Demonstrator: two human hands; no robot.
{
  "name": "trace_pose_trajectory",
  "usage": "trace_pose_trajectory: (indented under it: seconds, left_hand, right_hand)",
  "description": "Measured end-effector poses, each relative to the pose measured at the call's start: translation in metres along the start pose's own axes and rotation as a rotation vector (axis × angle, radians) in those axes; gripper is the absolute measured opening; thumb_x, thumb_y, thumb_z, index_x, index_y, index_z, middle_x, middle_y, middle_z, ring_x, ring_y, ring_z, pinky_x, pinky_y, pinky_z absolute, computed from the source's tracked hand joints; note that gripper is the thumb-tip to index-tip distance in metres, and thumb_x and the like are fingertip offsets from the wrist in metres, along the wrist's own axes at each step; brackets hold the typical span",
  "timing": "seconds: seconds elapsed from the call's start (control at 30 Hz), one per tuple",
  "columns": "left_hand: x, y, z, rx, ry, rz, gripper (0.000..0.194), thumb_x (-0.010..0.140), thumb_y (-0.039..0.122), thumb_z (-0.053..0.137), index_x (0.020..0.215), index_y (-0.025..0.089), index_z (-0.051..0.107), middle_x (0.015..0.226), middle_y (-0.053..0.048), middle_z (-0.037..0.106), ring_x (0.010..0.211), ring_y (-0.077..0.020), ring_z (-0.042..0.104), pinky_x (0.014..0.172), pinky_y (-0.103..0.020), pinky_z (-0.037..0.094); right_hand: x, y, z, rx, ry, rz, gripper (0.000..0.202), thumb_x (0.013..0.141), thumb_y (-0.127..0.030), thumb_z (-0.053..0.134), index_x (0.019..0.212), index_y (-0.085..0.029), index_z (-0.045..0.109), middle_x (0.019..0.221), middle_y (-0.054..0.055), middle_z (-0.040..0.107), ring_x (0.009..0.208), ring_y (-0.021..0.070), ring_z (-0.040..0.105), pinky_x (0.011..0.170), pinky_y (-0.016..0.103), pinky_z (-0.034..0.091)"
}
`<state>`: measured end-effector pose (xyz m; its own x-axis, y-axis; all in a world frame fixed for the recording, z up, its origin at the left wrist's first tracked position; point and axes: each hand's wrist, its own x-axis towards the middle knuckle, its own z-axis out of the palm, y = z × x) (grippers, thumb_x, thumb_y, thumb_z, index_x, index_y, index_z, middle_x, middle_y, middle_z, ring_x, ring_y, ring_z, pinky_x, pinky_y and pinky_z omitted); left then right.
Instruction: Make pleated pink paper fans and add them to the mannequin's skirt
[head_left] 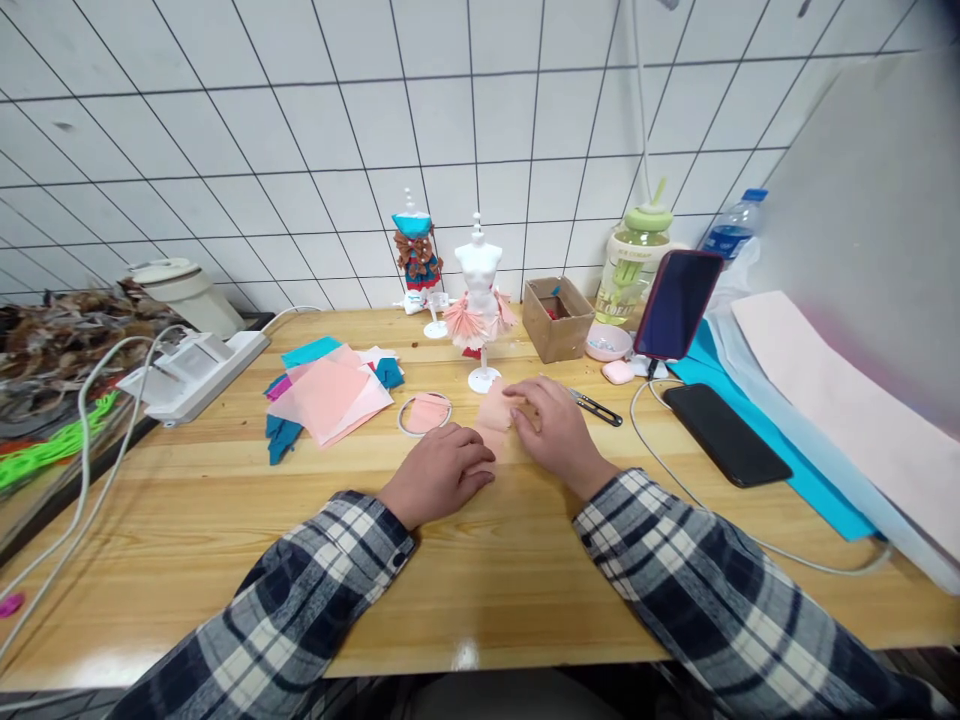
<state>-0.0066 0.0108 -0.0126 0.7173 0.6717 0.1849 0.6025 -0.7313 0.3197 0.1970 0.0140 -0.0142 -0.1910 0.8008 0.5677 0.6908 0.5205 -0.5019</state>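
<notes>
A small piece of thin pink paper [495,408] lies on the table in front of me. My right hand [556,430] is at its right edge, with thumb and fingers bent onto it. By the lower edge of the paper is my left hand [442,472], resting low with its thumb apart from the bent fingers. Just behind stands a white mini mannequin [478,265] wearing a pleated pink paper skirt [471,322]. Left of the paper, a round ring [402,422] surrounds a pink paper square [429,411]. Thread snips [598,408] lie beyond my right hand.
Coloured paper sheets [330,395] are piled at left, near a white power strip [199,375]. Behind are a dressed mannequin [417,255] and a cardboard box [557,325]. A propped phone [677,305], a black phone [726,435], cables and paper rolls [847,400] occupy the right.
</notes>
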Motion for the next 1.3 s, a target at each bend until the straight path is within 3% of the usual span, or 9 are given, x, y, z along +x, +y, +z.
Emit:
trace_pose_trajectory:
  seconds: [0.1,0.23,0.37,0.47,0.57,0.73,1.07,1.3]
  left_hand:
    - [0.003,0.004,0.011,-0.149,0.092,-0.168,0.03,0.081,0.034,0.064,0.108,0.02,0.062,0.099,-0.006,0.065,0.091,-0.0212,0.06,0.082,-0.035,0.048]
    - [0.003,0.004,0.016,-0.293,0.123,-0.228,0.028,0.085,0.02,0.054,0.112,0.021,0.06,0.098,-0.004,0.068,0.086,-0.017,0.062,0.079,-0.031,0.05]
    - [0.0,-0.002,0.007,-0.122,0.071,-0.099,0.014,0.083,0.028,0.061,0.094,0.022,0.068,0.097,-0.005,0.069,0.093,-0.0212,0.061,0.087,-0.037,0.046]
    - [-0.001,-0.002,0.001,-0.007,0.033,-0.061,0.019,0.082,0.037,0.064,0.093,0.023,0.069,0.099,-0.005,0.069,0.096,-0.024,0.06,0.087,-0.04,0.043]
    - [-0.001,0.0,-0.001,0.05,0.03,-0.073,0.021,0.082,0.04,0.063,0.094,0.023,0.068,0.099,-0.005,0.069,0.095,-0.0246,0.059,0.085,-0.041,0.042]
    - [-0.001,0.001,-0.001,0.082,0.032,-0.081,0.024,0.082,0.043,0.063,0.093,0.023,0.068,0.099,-0.005,0.068,0.096,-0.0253,0.058,0.086,-0.042,0.04]
    - [0.0,0.012,0.0,0.161,0.006,-0.048,0.021,0.09,0.025,0.05,0.087,0.022,0.07,0.082,-0.006,0.069,0.083,-0.0223,0.056,0.078,-0.04,0.039]
    - [0.0,0.012,-0.003,0.195,0.002,-0.05,0.018,0.089,0.025,0.052,0.084,0.021,0.069,0.081,-0.005,0.069,0.082,-0.0223,0.056,0.079,-0.04,0.038]
  right_hand:
    - [-0.002,-0.001,0.003,-0.045,-0.179,0.007,0.019,0.087,-0.015,0.05,0.093,-0.017,0.068,0.093,0.008,0.067,0.091,0.02,0.056,0.084,0.032,0.043]
    - [-0.007,0.003,0.011,-0.144,-0.367,0.036,0.023,0.09,-0.018,0.049,0.1,-0.018,0.07,0.101,0.009,0.068,0.098,0.0201,0.055,0.089,0.033,0.04]
    - [-0.006,0.008,0.012,-0.068,-0.353,0.063,0.029,0.093,-0.02,0.047,0.115,-0.018,0.065,0.113,0.008,0.068,0.105,0.0187,0.056,0.093,0.032,0.039]
    - [-0.004,0.007,0.006,-0.012,-0.327,0.054,0.021,0.089,-0.021,0.054,0.103,-0.018,0.069,0.103,0.006,0.07,0.098,0.0181,0.059,0.088,0.031,0.041]
    - [-0.004,0.003,-0.001,0.006,-0.437,-0.022,0.011,0.084,-0.022,0.061,0.09,-0.02,0.071,0.087,0.003,0.071,0.086,0.0168,0.06,0.08,0.029,0.042]
    - [-0.009,-0.005,-0.003,-0.158,-0.583,-0.093,0.015,0.087,-0.026,0.059,0.088,-0.021,0.073,0.084,0.005,0.07,0.084,0.0186,0.059,0.073,0.029,0.04]
    - [-0.013,-0.013,-0.002,-0.279,-0.597,-0.076,0.023,0.091,-0.024,0.051,0.09,-0.023,0.074,0.086,0.006,0.07,0.082,0.019,0.061,0.07,0.029,0.04]
    - [-0.013,-0.013,0.001,-0.249,-0.584,-0.004,0.021,0.088,-0.022,0.053,0.087,-0.023,0.074,0.084,0.005,0.07,0.08,0.0185,0.063,0.071,0.028,0.041]
